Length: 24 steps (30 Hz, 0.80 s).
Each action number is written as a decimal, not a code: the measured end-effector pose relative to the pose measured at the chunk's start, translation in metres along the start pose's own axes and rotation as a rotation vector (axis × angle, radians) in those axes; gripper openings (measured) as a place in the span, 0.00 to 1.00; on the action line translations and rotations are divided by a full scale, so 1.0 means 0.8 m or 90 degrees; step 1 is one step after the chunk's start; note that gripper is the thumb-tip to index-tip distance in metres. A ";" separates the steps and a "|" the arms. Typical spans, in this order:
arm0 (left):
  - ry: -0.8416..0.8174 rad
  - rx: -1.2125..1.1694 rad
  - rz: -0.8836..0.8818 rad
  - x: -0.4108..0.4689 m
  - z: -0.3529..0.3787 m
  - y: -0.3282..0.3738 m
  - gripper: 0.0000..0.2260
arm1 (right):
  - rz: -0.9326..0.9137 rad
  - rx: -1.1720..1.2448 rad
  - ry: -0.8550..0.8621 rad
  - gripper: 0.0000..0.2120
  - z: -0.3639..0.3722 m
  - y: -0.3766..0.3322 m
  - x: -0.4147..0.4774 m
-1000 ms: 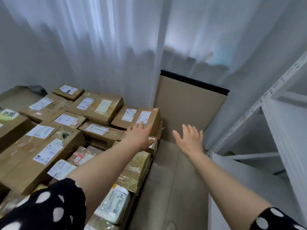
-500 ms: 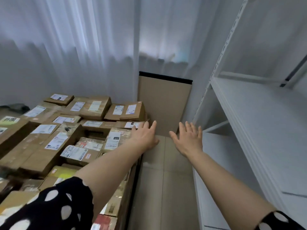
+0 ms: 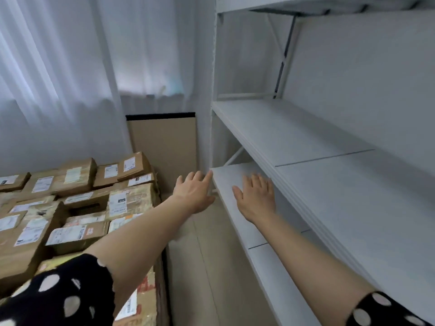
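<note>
Both my arms reach forward, palms down, fingers straight, and neither hand holds anything. My left hand (image 3: 194, 191) hovers over the aisle, its fingertips at the near corner of the lower white shelf (image 3: 226, 182). My right hand (image 3: 256, 198) is stretched over that lower shelf board, under the front lip of the wider shelf (image 3: 306, 142) above; whether it touches the board I cannot tell. A pile of brown cardboard parcels (image 3: 77, 203) with white shipping labels fills the left side.
The white metal rack (image 3: 214, 67) rises on the right with bare boards. A tan board with a black top edge (image 3: 164, 142) leans against the curtained back wall. A narrow strip of light floor (image 3: 200, 267) runs between parcels and rack.
The view has swung right, from the parcels to the rack. Both hands moved right with it: the left left the parcels, the right came over the lower shelf.
</note>
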<state>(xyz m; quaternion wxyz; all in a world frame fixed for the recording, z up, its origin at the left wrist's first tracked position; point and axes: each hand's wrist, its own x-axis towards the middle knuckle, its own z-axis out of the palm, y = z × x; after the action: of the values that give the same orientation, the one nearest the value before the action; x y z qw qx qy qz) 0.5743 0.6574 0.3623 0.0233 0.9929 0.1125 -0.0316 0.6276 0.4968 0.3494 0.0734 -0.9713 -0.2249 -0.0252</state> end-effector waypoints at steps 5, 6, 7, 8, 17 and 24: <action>0.058 -0.003 0.155 -0.070 -0.009 0.048 0.33 | 0.156 -0.047 0.062 0.28 -0.040 0.020 -0.123; 0.067 -0.005 0.187 -0.089 -0.011 0.056 0.32 | 0.187 -0.049 0.064 0.28 -0.047 0.019 -0.153; 0.070 -0.007 0.220 -0.110 -0.013 0.064 0.32 | 0.217 -0.051 0.061 0.28 -0.054 0.015 -0.184; 0.071 -0.012 0.256 -0.132 -0.014 0.073 0.32 | 0.245 -0.056 0.059 0.28 -0.061 0.012 -0.217; 0.194 -0.064 0.584 -0.348 -0.073 0.224 0.30 | 0.476 -0.163 0.194 0.27 -0.178 0.029 -0.518; 0.307 -0.146 0.781 -0.550 -0.137 0.350 0.28 | 0.615 -0.223 0.327 0.26 -0.274 0.055 -0.742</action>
<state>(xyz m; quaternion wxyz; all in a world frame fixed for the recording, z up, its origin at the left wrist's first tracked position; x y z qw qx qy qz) 0.2160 0.2928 0.5123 0.1169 0.8476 -0.4675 0.2220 0.1105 0.1668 0.5118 -0.0333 -0.9243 0.2766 -0.2610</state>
